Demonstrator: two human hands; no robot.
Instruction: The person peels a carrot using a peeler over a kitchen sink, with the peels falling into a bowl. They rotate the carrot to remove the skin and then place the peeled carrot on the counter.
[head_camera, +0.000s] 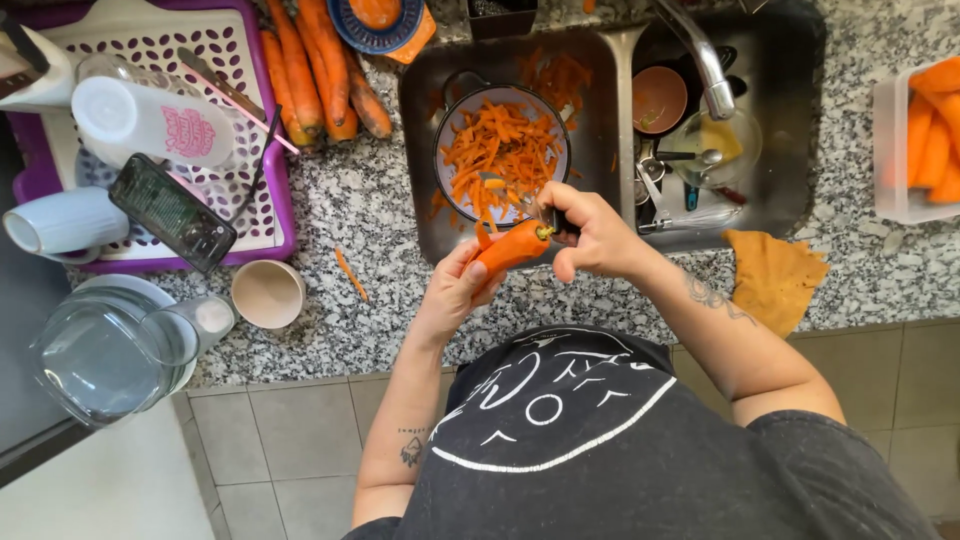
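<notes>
One carrot (510, 247) lies gripped in the left hand (455, 290); the right hand (590, 235) is closed around one peeler (545, 215). Below sits one peel-filled colander (500, 150), with about five unpeeled carrots (320, 75) on the counter (350, 200).

orange carrot (510, 247), tilted (half peeled), held

Bare granite counter (380, 215) lies open between the purple dish rack (285, 215) and the sink (425, 150). A peel-filled pot (502, 150) crowds the sink's left basin; dishes and a faucet (705, 65) block the right.

Black short-sleeved shirt with white line print, tattooed bare forearms
</notes>
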